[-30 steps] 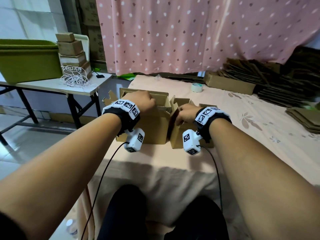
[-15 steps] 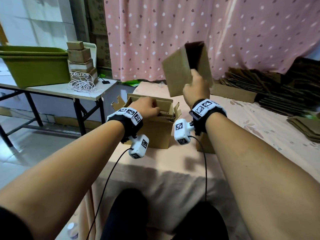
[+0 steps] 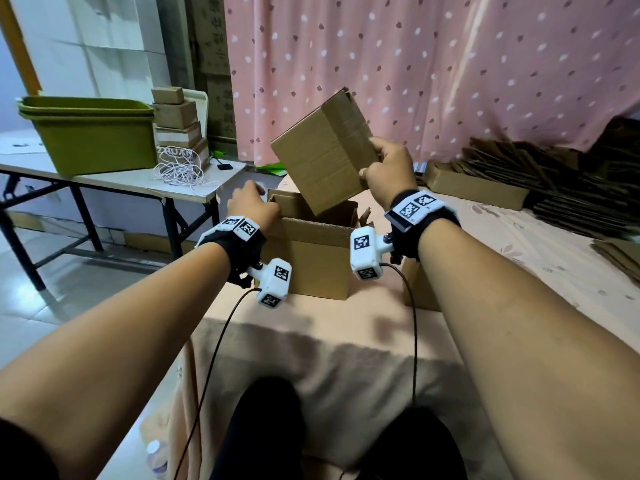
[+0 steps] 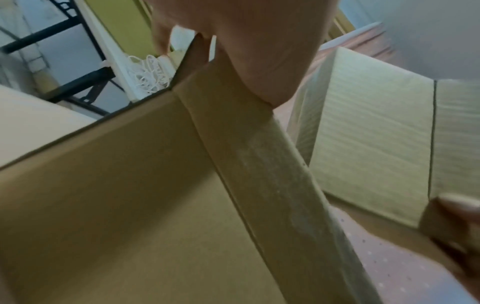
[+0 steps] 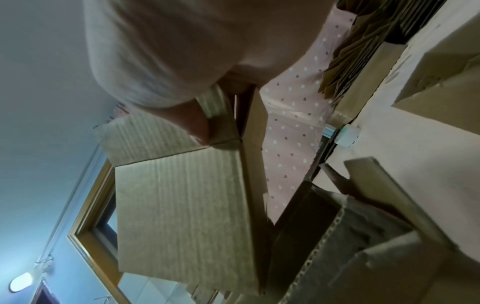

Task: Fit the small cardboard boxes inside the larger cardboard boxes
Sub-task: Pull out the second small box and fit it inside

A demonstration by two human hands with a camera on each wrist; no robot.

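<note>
Head: right hand (image 3: 388,169) grips small brown cardboard box (image 3: 323,150), tilted, lower corner over open large brown cardboard box (image 3: 311,251).
Left wrist: left hand (image 4: 233,41) grips large box's rim.
Right wrist: thumb clamps small box's edge.

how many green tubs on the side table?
2. Both green tubs are nested, one inside the other, at the far left of the side table, beside the stack of small boxes. Only the inner tub's rim shows.
</note>
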